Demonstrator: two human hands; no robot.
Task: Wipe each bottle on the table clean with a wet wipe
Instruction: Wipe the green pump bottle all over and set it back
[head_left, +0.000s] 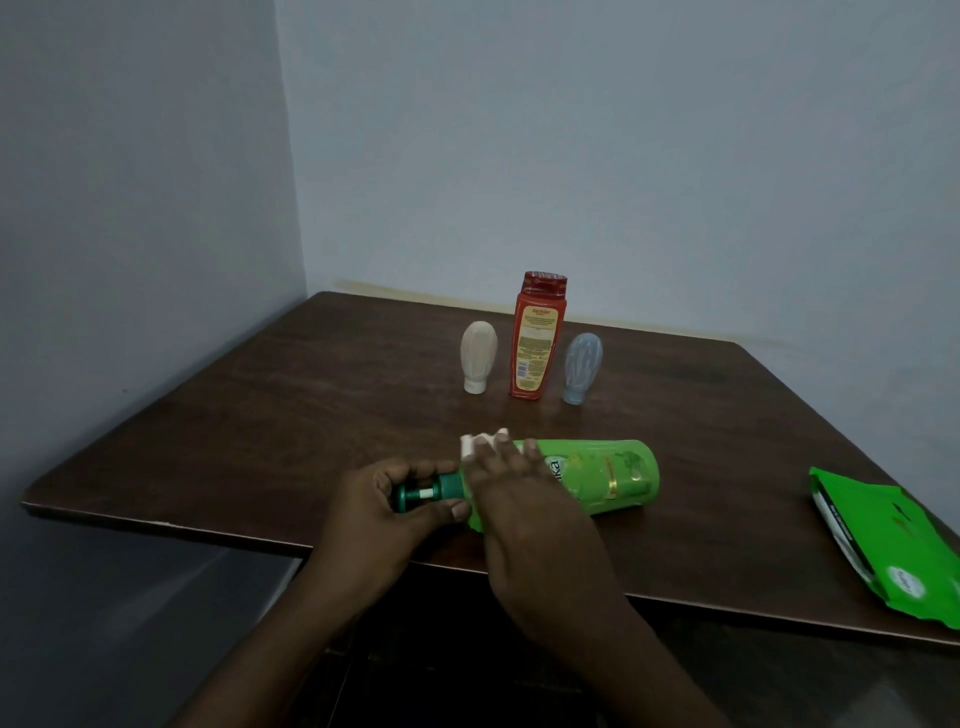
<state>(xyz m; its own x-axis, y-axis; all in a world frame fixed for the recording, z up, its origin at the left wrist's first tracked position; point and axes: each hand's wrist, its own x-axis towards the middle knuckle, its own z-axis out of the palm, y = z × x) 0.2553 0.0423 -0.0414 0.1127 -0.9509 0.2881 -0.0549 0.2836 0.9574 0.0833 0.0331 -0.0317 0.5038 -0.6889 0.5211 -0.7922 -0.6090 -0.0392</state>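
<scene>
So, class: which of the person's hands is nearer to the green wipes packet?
Right. The right hand presses a wipe on the green bottle, left of the packet; the left hand grips the bottle's pump, even farther left.

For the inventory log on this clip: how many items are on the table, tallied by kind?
Bottles: 4 (green bottle, red bottle, cream bottle, blue bottle)
Wet wipe: 1
Wipe pack: 1
Total: 6
</scene>
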